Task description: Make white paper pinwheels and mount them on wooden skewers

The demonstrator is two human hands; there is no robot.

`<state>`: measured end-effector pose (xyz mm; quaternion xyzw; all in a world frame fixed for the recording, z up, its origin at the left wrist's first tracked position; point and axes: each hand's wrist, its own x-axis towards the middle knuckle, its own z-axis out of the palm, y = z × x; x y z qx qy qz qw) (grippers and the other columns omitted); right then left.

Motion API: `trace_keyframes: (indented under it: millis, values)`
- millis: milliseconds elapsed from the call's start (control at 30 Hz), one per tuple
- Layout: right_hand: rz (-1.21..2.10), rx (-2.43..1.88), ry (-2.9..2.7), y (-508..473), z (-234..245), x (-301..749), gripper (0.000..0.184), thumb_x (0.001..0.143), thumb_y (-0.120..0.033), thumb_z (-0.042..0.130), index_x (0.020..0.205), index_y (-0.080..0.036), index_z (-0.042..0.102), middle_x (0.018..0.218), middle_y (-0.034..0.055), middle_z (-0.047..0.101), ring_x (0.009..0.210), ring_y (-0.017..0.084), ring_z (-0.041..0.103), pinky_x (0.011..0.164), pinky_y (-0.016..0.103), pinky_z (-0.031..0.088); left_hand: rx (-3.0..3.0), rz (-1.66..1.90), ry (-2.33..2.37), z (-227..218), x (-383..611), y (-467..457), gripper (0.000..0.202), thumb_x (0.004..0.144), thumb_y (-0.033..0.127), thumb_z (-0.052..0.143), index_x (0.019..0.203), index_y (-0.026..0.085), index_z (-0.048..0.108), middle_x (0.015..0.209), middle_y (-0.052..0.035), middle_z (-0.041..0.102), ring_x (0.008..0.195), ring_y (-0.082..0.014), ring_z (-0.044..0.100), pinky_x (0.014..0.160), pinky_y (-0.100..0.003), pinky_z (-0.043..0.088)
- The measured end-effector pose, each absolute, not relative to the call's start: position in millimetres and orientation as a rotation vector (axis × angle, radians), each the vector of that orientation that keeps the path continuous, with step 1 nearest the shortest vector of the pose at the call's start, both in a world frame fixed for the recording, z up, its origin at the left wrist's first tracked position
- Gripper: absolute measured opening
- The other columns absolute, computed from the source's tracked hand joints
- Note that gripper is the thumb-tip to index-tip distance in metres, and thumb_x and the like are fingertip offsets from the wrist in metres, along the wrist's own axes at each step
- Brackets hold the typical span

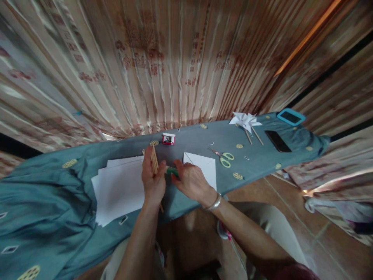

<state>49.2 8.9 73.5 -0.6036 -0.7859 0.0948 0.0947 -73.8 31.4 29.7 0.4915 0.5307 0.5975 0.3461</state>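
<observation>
My left hand (153, 184) is closed around several thin wooden sticks (155, 158), which stand up above its fingers; one end also shows below the hand. In my right hand (194, 182) is a green-handled tool (172, 171), its tip pointing at the left thumb and the sticks. Most of that tool is hidden by the fingers, so its kind does not show. Under and beyond the right hand lies a white square paper (209, 171) with crease lines. A stack of white paper (119, 194) rests beside the left hand.
A small red and white box (168, 139) holding dark bits stands open at the back. Green-handled scissors (226, 158) lie right of the creased paper. Farther right are white paper pinwheels (246, 121) on sticks, a dark phone (278, 140) and a blue-framed device (291, 116). Curtains (175, 70) hang behind.
</observation>
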Motion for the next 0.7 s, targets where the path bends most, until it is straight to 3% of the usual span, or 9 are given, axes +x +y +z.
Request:
trace_keyframes:
  millis: [167,300,367,433,533,700]
  values:
    - [0.640,-1.509,-1.963,-1,87,92,0.018,0.086,-0.027,0.060,0.102,-0.019,0.064,0.089,0.0030,0.071,0.079,0.017,0.066,0.073,0.026,0.045,1.428,1.320,1.341,33,-61,26,0.039,0.086,0.040,0.054,0.116,0.019,0.065,0.127,-0.0094,0.063,0.122,-0.0241,0.054,0.107,-0.040,0.037]
    - [1.009,-1.326,-1.587,13,76,120,0.022,0.074,-0.033,0.072,0.089,-0.019,0.067,0.082,0.0001,0.069,0.071,0.014,0.061,0.065,0.024,0.045,1.338,1.193,1.237,40,-54,21,0.041,0.079,0.045,0.062,0.109,0.017,0.069,0.095,-0.0061,0.073,0.085,-0.0205,0.067,0.080,-0.033,0.051]
    - [1.262,-1.216,-1.384,22,70,131,0.029,0.066,-0.037,0.079,0.087,-0.019,0.067,0.074,-0.0019,0.067,0.064,0.012,0.059,0.060,0.023,0.045,1.241,1.113,1.183,42,-51,18,0.044,0.071,0.043,0.069,0.104,0.015,0.071,0.074,-0.0025,0.071,0.065,-0.0161,0.063,0.064,-0.027,0.050]
    - [1.439,-1.125,-1.228,28,64,139,0.033,0.061,-0.038,0.082,0.084,-0.019,0.068,0.070,-0.0030,0.067,0.058,0.010,0.057,0.057,0.022,0.045,1.167,1.036,1.141,43,-46,15,0.043,0.065,0.042,0.072,0.098,0.013,0.072,0.062,0.0006,0.065,0.056,-0.0129,0.057,0.056,-0.024,0.045]
    - [1.576,-1.008,-1.100,32,58,142,0.031,0.061,-0.041,0.083,0.078,-0.018,0.069,0.067,-0.0031,0.066,0.054,0.007,0.054,0.054,0.019,0.043,1.132,0.942,1.087,42,-38,10,0.039,0.064,0.044,0.073,0.088,0.013,0.073,0.057,0.0029,0.060,0.052,-0.0102,0.051,0.054,-0.022,0.041]
    - [1.681,-0.948,-1.074,26,48,139,0.028,0.063,-0.040,0.083,0.074,-0.017,0.070,0.064,-0.0025,0.065,0.051,0.006,0.049,0.050,0.018,0.039,1.152,0.834,1.030,36,-25,4,0.035,0.076,0.048,0.062,0.071,0.013,0.066,0.052,0.0036,0.051,0.051,-0.0083,0.043,0.054,-0.021,0.035]
